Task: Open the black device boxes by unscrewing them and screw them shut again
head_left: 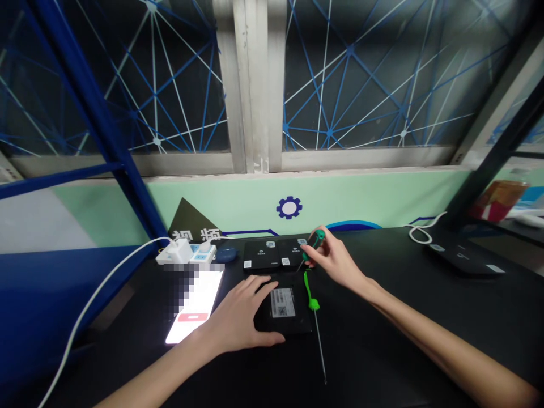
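Observation:
A flat black box [302, 323] with a white printed label [283, 302] lies on the dark table. My left hand [242, 313] rests at its left side, thumb and fingers spread apart around that edge. Above the box's far right corner, my right hand [329, 258] pinches a screwdriver [313, 245] by its dark green handle. The thin shaft points down toward the corner; whether its tip touches the box I cannot tell. Just right of the box lies a second screwdriver [313, 304] with a bright green handle and a long metal shaft.
Two black boxes [260, 256] stand side by side behind. A lit phone [198, 306] lies to the left, near a power strip [204, 255] with a white charger and cable, and a dark blue case [226, 255]. Another black device [463, 258] lies at the right.

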A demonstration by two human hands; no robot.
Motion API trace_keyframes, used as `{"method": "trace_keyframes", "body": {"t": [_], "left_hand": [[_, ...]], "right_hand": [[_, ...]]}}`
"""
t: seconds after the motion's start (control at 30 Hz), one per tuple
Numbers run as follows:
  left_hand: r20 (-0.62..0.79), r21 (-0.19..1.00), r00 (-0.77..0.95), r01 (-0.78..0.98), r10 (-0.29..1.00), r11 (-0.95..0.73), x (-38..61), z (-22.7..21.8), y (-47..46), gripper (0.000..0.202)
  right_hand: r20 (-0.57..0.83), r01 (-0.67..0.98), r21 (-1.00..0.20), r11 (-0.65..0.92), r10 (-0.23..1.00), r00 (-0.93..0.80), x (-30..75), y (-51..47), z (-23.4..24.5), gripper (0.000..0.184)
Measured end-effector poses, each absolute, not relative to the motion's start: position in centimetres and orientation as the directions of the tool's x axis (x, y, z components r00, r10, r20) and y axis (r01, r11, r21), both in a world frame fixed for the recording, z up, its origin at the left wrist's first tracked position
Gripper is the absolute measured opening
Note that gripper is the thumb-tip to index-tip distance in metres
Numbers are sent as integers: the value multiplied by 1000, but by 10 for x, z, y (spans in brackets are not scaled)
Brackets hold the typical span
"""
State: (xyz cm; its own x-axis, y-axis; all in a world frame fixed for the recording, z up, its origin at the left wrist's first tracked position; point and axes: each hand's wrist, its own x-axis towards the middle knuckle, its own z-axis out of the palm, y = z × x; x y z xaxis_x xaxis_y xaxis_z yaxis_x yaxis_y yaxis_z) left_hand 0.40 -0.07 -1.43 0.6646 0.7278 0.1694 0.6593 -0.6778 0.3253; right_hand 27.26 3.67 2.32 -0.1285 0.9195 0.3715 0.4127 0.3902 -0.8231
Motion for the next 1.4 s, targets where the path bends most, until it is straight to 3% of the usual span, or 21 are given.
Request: {"method": "trace_keyframes", "body": {"t": [0.27,0.5,0.97,1.13,1.4], "left_hand": [[155,321,668,663,728,-677,5,-11,0,90],[154,325,664,665,732,-672,4,-14,1,91],[148,375,664,648,733,-663,4,-15,2,93],[174,400,667,624,725,-671,5,-15,4,91],[234,356,688,597,687,-719,6,-15,4,93]], "right_hand": [[286,392,-834,388,912,-293,261,67,24,33],[319,284,-879,384,914,-249,252,83,6,33],[344,384,-835,395,918,-197,227,97,-19,29],[253,288,-914,287,956,-151,232,102,-24,34],[104,234,-962,144,979,-175,234,111,-22,27]]}}
